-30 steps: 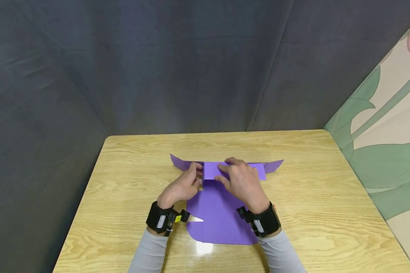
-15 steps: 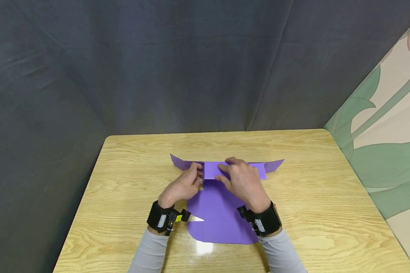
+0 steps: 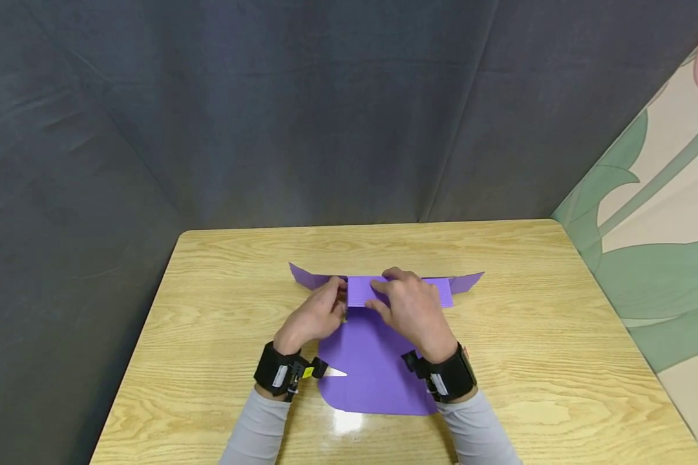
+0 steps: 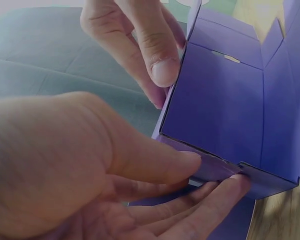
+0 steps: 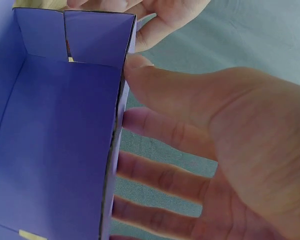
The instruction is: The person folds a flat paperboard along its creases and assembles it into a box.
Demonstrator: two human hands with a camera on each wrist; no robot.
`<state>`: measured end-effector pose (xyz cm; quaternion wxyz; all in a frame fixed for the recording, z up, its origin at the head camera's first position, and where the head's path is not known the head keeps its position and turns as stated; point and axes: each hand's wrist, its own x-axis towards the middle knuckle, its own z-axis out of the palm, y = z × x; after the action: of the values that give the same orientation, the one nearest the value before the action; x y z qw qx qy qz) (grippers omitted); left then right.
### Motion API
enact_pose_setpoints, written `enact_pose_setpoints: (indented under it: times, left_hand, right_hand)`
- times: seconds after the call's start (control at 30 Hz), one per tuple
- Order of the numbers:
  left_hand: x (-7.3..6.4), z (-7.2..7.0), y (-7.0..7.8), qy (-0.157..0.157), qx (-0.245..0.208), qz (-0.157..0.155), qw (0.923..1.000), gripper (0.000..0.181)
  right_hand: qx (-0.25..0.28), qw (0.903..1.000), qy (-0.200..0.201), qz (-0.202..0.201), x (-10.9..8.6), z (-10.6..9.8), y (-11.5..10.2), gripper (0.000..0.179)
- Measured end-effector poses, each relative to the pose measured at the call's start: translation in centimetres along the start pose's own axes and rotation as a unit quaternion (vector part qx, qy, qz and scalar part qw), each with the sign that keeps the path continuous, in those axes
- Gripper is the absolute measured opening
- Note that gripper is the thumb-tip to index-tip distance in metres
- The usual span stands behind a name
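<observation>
A partly folded purple cardboard box point(image 3: 378, 361) lies on the table, its narrow wall panel point(image 3: 359, 292) raised at the far side. My left hand point(image 3: 314, 313) pinches the folded end flap at that panel's left corner. In the left wrist view, its thumb presses the flap point(image 4: 215, 167) with fingers on the other side. My right hand point(image 3: 413, 310) holds the panel. In the right wrist view, its thumb is at the cut edge point(image 5: 121, 95) and its fingers extend against the outer face. The left palm is largely hidden in the head view.
Side flaps stick out at the far left point(image 3: 305, 276) and far right point(image 3: 466, 283). The box's near panel point(image 3: 378, 395) has rounded corners. A wood-grain table point(image 3: 558, 361) surrounds it. Dark cloth point(image 3: 326, 129) hangs behind, and a flower-patterned surface point(image 3: 663, 271) slopes along the right.
My left hand and wrist have shifted very slightly to the right at the corner flap. The right hand stays almost still on the panel.
</observation>
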<state>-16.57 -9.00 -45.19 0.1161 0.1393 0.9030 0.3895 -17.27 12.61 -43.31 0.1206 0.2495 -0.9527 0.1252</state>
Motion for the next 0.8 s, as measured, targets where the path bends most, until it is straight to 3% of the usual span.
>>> enact_pose_setpoints:
  times: [0.3, 0.53, 0.8]
  left_hand:
    - [-0.06, -0.14, 0.13, 0.002, -0.013, -0.031, 0.9995, 0.037]
    - [0.01, -0.40, -0.19, -0.009, -0.051, -0.051, 0.9974, 0.040]
    - [-0.22, -0.97, -0.18, -0.008, -0.058, -0.066, 0.9961, 0.038]
  right_hand:
    - [0.002, 0.9997, -0.014, 0.019, 0.08, -0.07, -0.26, 0.041]
    - [-0.001, 0.9998, -0.005, 0.019, 0.06, -0.01, -0.35, 0.041]
    - [-0.005, 0.9998, -0.003, 0.019, 0.14, 0.10, -0.39, 0.042]
